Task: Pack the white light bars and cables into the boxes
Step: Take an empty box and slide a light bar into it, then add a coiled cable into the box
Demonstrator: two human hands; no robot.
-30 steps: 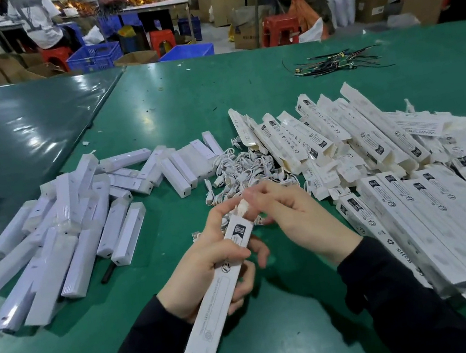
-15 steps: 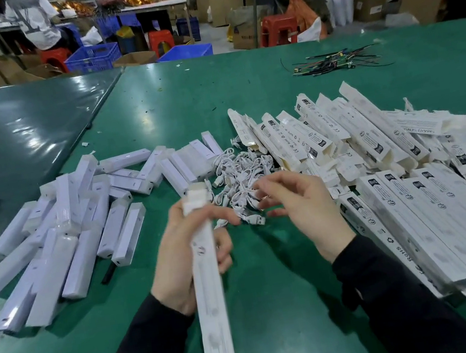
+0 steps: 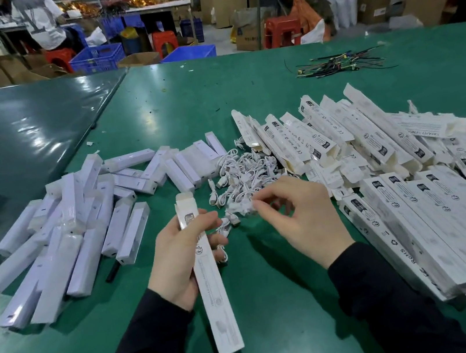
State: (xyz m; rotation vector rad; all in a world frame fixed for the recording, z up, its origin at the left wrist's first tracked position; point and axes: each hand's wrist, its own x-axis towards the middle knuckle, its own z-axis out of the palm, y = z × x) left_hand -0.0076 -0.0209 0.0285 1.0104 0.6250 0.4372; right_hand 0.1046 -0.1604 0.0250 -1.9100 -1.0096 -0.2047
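At the left of the frame, a loose pile of white light bars (image 3: 75, 231) is lying on the green table (image 3: 171, 100), several overlapping. Moving toward centre, the left hand (image 3: 182, 257) is gripping a long narrow box (image 3: 209, 274), fingers and thumb curled round its upper part, with the open end and raised flap pointing up the frame and the closed end running toward the lower edge. Just right of that, a heap of coiled white cables (image 3: 240, 172) is sitting mid-frame between the bars and the cartons. The right hand (image 3: 291, 222) is pinching one small coiled cable (image 3: 241, 207) between thumb and fingertips at the near edge of that heap; the item is blurred, so its exact form is uncertain. At the right, stacked printed boxes (image 3: 403, 180) are filling the frame. Judgement: the cable is being picked for insertion; the box mouth should be kept open and steady, the coil kept tight and fed in end-first, so nothing snags on the flap.
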